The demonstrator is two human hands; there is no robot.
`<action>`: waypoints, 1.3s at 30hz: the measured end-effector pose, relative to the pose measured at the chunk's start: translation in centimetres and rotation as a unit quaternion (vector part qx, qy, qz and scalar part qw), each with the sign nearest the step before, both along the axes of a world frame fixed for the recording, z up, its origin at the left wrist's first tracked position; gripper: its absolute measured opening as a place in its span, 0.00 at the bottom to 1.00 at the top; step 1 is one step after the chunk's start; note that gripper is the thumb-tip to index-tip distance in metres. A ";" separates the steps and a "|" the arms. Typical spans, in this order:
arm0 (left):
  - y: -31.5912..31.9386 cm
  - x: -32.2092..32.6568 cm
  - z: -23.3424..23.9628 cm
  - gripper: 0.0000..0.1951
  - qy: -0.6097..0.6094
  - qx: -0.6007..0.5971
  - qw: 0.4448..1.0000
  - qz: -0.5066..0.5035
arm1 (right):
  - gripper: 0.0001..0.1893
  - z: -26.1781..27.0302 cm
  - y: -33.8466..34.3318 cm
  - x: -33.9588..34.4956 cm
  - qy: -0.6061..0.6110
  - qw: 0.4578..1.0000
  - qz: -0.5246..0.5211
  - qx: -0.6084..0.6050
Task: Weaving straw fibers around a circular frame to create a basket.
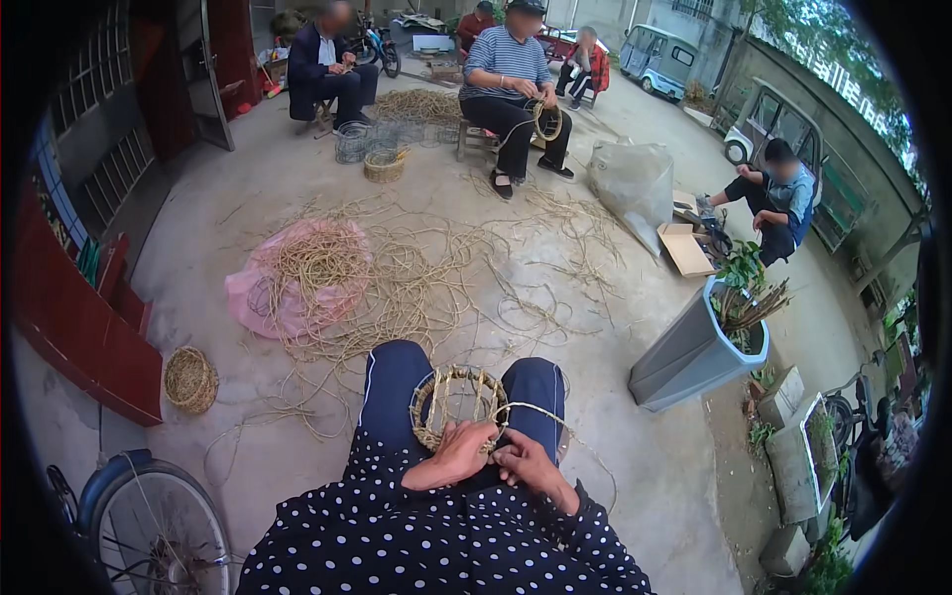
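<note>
On my lap lies a round, partly woven basket of straw rope over a wire frame, its open mesh side facing up between my knees. My left hand lies across its near rim and grips it. Beside it, my right hand has thumb and fingers pinched at the basket's near right edge. Whether a strand is between those fingertips is hidden. A length of straw cord leaves the basket's right side, arcs over my right knee and hangs down past my right forearm.
Loose straw cord spreads over the concrete ahead, with a heap on pink plastic sheeting. A small woven basket stands left, near a bicycle wheel. To the right is a grey planter. Several people sit farther off.
</note>
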State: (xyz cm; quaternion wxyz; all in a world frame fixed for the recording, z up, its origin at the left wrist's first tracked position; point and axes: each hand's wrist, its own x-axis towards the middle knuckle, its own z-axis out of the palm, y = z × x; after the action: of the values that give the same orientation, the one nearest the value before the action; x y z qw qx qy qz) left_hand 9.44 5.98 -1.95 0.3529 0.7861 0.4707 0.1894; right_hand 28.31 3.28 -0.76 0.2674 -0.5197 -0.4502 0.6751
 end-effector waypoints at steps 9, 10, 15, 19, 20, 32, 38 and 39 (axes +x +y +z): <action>-0.1 -0.5 -0.1 0.18 0.009 0.026 0.999 -0.018 | 0.14 0.6 -0.6 -1.4 -0.038 0.999 -0.005 0.029; -0.2 -0.5 -0.1 0.18 0.000 0.010 1.000 -0.013 | 0.14 0.8 -0.3 -1.4 -0.055 0.998 -0.012 0.021; -0.6 -0.3 -0.3 0.18 0.023 0.051 0.998 -0.016 | 0.11 1.7 1.6 -0.7 -0.198 0.973 0.113 0.020; -0.9 -0.1 -0.2 0.18 -0.049 0.110 0.993 0.019 | 0.11 2.0 2.0 -0.6 -0.211 0.967 0.124 0.078; -0.9 -0.1 -0.1 0.18 -0.003 0.138 0.990 -0.002 | 0.11 2.0 1.9 -0.7 -0.211 0.967 0.120 0.077; -0.5 1.0 0.6 0.16 0.056 0.097 0.994 -0.001 | 0.09 -1.8 -0.3 -2.5 -0.349 0.900 0.016 0.260; -0.4 1.3 0.1 0.14 0.057 0.061 0.996 0.023 | 0.08 -1.7 -2.3 -4.0 -0.454 0.822 -0.056 0.339; -0.4 1.4 0.1 0.14 0.049 0.052 0.997 0.027 | 0.08 -1.6 -2.5 -4.1 -0.444 0.819 -0.078 0.353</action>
State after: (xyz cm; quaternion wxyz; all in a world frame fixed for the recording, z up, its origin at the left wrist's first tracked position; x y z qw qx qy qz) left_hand 10.82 5.62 -1.90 0.2832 0.7988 0.4978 0.1842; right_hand 24.16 0.78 -2.35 0.2556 -0.6666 -0.6857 0.1422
